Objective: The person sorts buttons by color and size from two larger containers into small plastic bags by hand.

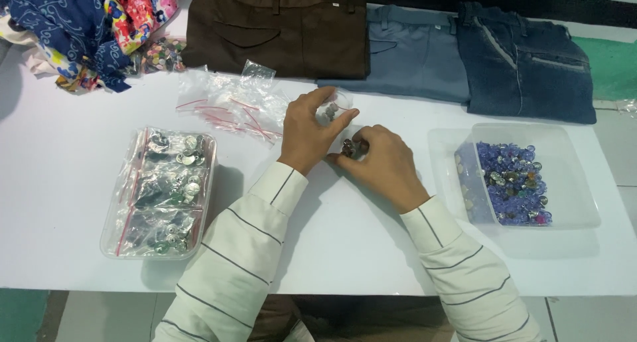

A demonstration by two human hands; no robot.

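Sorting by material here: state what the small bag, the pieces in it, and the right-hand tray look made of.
Small bag in the left hand: thin clear plastic film, glossy and crinkled. Pieces under the right hand: probably metal, with a silvery glint. Tray: clear rigid plastic, see-through walls.

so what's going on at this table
A person in a striped shirt holds a small clear bag in the left hand and pinches a few small metal buttons in the right hand. A clear tub of filled bags sits on the left, a tub of purple buttons on the right, and empty bags and folded trousers lie behind.
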